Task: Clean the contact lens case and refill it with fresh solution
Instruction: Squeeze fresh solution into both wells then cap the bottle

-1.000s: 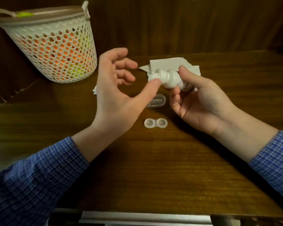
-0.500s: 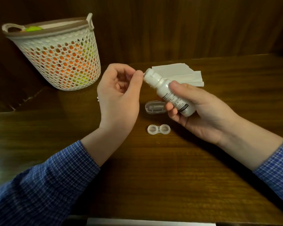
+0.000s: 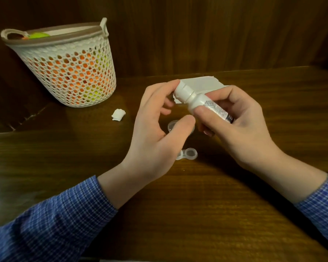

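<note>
My right hand (image 3: 240, 125) grips a small white solution bottle (image 3: 201, 102), tilted with its cap up and to the left. My left hand (image 3: 155, 133) has its fingertips curled round the bottle's white cap (image 3: 184, 90), thumb apart below. The clear contact lens case (image 3: 187, 154) lies open on the wooden table (image 3: 197, 205) just under my left palm, which partly covers it. A clear oval lid or container (image 3: 172, 126) lies behind it, mostly hidden by my left thumb.
A white perforated basket (image 3: 68, 72) with orange and green things inside stands at the back left. A crumpled bit of tissue (image 3: 118, 114) lies near it. A white paper towel (image 3: 203, 83) lies behind the hands, against the wooden back wall.
The bottle has turned more upright and nearer. My left hand has gone from open, thumb at the cap, to fingertips curled on the cap. The view has tilted down.
</note>
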Tool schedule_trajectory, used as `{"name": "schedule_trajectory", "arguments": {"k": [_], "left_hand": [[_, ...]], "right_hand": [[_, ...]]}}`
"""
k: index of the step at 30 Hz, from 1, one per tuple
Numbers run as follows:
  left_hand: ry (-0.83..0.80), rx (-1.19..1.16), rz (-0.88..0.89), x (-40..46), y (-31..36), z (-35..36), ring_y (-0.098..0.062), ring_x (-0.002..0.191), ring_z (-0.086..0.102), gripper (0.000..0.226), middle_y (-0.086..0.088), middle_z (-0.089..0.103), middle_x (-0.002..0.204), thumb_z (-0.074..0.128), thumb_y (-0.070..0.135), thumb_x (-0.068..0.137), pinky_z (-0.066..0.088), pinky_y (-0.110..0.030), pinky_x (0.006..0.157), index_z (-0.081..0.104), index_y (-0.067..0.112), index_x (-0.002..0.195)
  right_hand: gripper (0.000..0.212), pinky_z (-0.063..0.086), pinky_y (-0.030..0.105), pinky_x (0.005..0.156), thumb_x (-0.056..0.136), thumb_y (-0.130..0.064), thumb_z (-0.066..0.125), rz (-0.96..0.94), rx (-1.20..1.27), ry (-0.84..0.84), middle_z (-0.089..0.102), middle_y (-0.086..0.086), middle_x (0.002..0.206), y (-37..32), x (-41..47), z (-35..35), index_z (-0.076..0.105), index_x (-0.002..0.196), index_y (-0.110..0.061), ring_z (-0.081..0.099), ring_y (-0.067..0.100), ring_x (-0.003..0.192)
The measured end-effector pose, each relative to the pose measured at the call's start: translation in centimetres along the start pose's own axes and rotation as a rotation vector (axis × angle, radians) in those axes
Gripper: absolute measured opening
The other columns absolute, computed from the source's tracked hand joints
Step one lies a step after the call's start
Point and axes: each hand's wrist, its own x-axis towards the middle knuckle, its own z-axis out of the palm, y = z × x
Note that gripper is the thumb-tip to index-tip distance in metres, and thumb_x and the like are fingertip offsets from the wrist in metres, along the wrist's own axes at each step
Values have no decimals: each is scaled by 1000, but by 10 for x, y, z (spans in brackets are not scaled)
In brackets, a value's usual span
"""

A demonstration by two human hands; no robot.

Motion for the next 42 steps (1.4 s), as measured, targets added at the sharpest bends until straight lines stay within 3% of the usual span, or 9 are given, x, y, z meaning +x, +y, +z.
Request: {"name": "schedule_trajectory", "arguments": {"k": [12,16,18,20,23,27,31,34,42], "left_hand": [[-43,78,82,-2,-2,-2,-17,118,53,61,-4,56,130,66,27,84,44,-22,96,55,6,140],[-71,120,100,4,11,0,-16,123,48,63,2,53,133,58,36,84,41,-19,100,53,13,143],[-106,178,95,15,23,8,-11,124,45,64,8,51,133,52,44,85,37,-10,97,53,19,143],[-160,228,116,30,38,24,-6,121,42,66,11,52,131,46,53,83,38,-5,88,54,22,141],[-269,305,246,55,63,66,-5,121,37,64,10,52,132,46,53,83,31,-9,87,55,24,139],[-437,471,478,84,89,142,-14,124,38,65,2,50,138,56,43,86,37,-24,96,50,18,146],[-645,548,513,105,99,214,-19,129,38,68,0,45,145,62,30,88,46,-37,101,42,18,152],[-730,587,544,112,101,250,-20,131,38,71,0,44,148,63,20,87,46,-40,104,39,18,154],[-688,574,570,117,95,279,-20,126,41,74,0,46,147,67,16,80,44,-36,98,43,19,150]], "right_hand": [[30,55,26,58,82,-28,75,-20,21,-6,71,12,95,0,-3,-3,64,104,-12,68,20,73],[28,47,30,47,90,-34,73,39,59,-48,63,27,88,-4,0,-8,61,104,-13,58,37,65],[30,46,25,47,92,-39,68,58,18,-34,61,30,91,-6,-1,-19,61,104,-13,59,34,66],[27,50,21,53,97,-37,59,16,-104,-8,64,16,93,-7,-8,-39,60,112,-15,63,18,68],[26,53,23,68,103,-32,53,-136,-426,73,62,-7,105,-6,-22,-91,54,127,-20,63,12,84],[36,55,31,84,97,-33,65,-129,-658,302,63,-3,117,-1,-29,-169,54,128,-19,63,13,101],[38,45,15,70,87,-28,80,92,-724,536,57,-21,100,13,-27,-222,52,112,-31,58,-3,86],[40,39,13,64,84,-27,83,221,-728,643,57,-14,101,22,-23,-242,51,108,-31,54,-2,78],[40,46,20,75,86,-20,82,288,-679,745,58,-7,107,26,-17,-255,51,109,-26,58,12,92]]}}
